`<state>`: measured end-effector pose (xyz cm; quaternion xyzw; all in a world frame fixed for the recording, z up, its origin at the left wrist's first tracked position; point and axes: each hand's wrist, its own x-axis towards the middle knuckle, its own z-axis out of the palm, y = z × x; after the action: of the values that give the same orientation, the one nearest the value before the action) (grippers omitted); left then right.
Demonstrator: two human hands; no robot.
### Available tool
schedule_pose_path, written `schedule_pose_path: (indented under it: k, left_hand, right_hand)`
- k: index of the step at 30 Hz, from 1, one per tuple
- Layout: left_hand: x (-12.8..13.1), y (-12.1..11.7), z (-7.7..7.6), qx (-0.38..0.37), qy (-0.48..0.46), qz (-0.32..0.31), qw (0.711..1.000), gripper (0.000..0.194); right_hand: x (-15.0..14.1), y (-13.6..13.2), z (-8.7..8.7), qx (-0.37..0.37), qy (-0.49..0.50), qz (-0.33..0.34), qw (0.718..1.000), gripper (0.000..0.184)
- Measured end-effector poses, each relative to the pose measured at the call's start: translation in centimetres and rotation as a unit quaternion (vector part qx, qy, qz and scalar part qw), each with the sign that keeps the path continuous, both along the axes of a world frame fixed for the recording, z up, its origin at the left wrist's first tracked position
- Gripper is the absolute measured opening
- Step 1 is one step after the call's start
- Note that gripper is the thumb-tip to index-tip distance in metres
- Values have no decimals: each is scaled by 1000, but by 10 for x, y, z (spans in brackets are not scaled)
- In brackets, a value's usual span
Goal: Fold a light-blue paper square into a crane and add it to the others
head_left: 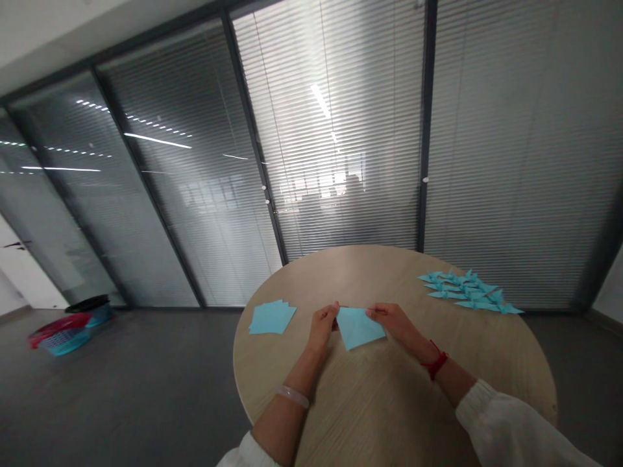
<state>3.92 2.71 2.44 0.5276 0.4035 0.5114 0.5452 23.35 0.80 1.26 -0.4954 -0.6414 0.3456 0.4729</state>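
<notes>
Between my hands is a light blue sheet of paper (359, 329), flat and tilted above the table. My left hand (323, 325) pinches its upper left corner, and my right hand (392, 318) grips the upper right corner between thumb and fingers. To the left lies a loose stack of matching blue paper sheets (271, 318), slightly fanned. Several folded blue paper cranes (467, 290) stand in tight rows at the right of the table.
The round wooden table (389, 402) has its curved far edge close to a glass wall with blinds (350, 130). On the grey floor at the left are a blue and red basket (65, 337) and a dark-topped basket (97, 311).
</notes>
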Motion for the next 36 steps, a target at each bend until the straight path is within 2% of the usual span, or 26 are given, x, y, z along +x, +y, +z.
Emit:
schedule_pose_path:
  k: [7, 11, 15, 18, 21, 23, 25, 29, 36]
  left_hand:
    - [0, -2, 0, 5, 3, -14, 1000, 52]
    - [-2, -4, 5, -2, 32, -42, 999, 52]
    - [-4, -10, 6, 1, 94, -125, 988, 49]
    - [-6, -13, 3, 5, 124, -185, 975, 43]
    - [-7, -13, 1, 1, 123, -157, 980, 44]
    - [-7, -11, 2, -5, 93, -112, 989, 44]
    - [-8, -11, 4, -15, 48, -72, 996, 44]
    - [-8, -13, 9, -36, -15, -46, 998, 43]
    - [-8, -12, 6, -41, -22, -56, 997, 41]
  right_hand:
    - [3, -3, 2, 49, -58, -21, 997, 35]
    - [3, -6, 6, 67, -101, -2, 993, 35]
    - [-3, -12, 8, 83, -138, 48, 986, 34]
    - [-7, -15, 8, 96, -136, 41, 985, 31]
    - [-8, -17, 7, 181, -134, 2, 974, 34]
    - [-8, -18, 7, 268, -155, 1, 951, 37]
    - [-10, -21, 8, 325, -196, 21, 925, 35]
    - [-16, -27, 13, 334, -265, 44, 903, 29]
    - [-17, -23, 11, 316, -248, 25, 915, 8]
